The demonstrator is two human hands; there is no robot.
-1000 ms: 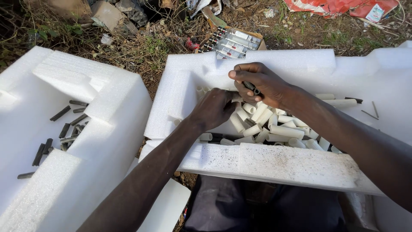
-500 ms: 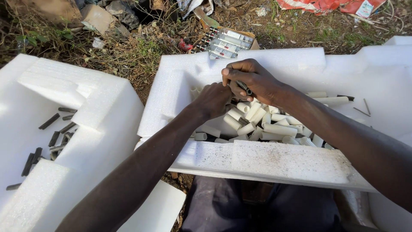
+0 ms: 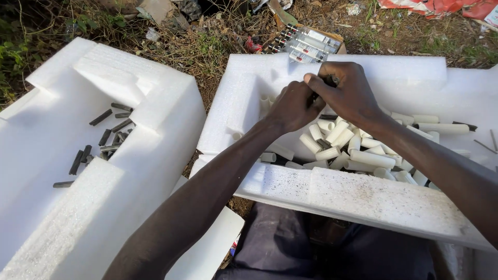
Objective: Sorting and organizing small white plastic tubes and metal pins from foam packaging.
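Observation:
My left hand [image 3: 293, 106] and my right hand [image 3: 346, 92] meet above the right white foam tray [image 3: 363, 197]. Both pinch a small dark piece [image 3: 317, 95] between their fingertips; most of it is hidden by the fingers. Beneath them lies a pile of several short white tubes [image 3: 347, 148], with a few dark sticks among them. The left white foam tray [image 3: 67, 218] holds several dark grey sticks [image 3: 101, 142] in its hollow.
A pack of small glass vials [image 3: 306, 44] lies on the ground beyond the right tray. Dry grass, litter and a red scrap [image 3: 441, 8] cover the far ground. My dark trousers [image 3: 321, 249] show below the right tray.
Both hands have stayed together over the tube pile, lifted slightly and kept working the small piece between the fingers. The view has shifted a little to the left.

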